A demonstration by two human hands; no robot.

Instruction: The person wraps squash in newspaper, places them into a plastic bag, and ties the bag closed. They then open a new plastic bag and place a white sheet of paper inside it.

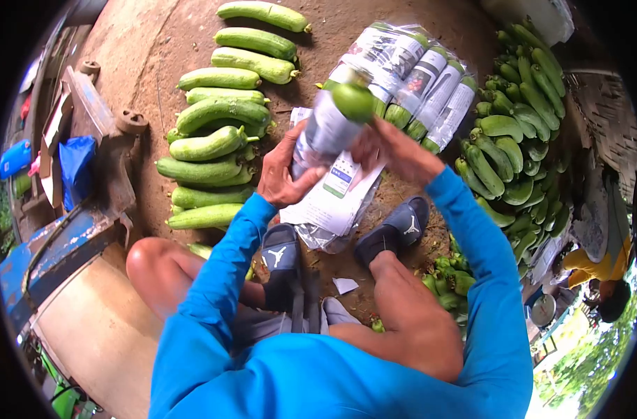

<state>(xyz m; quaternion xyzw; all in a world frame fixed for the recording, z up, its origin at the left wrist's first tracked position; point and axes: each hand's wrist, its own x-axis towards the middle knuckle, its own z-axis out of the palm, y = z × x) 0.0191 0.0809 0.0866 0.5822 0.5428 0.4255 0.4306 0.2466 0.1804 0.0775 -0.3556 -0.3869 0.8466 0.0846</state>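
Note:
A green gourd wrapped in printed paper [325, 133] is lifted in front of me, blurred, its bare green end toward the upper right. Around its lower left part my left hand [287, 171] is closed. My right hand [388, 150] is beside its right side, smeared by motion, so its fingers are unclear. Below the gourd lies a stack of printed paper sheets [332, 202] on clear plastic, between my sandalled feet. Just beyond, several paper-wrapped gourds in plastic [419, 80] lie side by side.
A column of bare green gourds [220, 115] lies on the dirt at left. At right is a large pile of gourds [521, 140]. A blue plastic bag [77, 167] hangs at far left. Another person in yellow [597, 265] is at far right.

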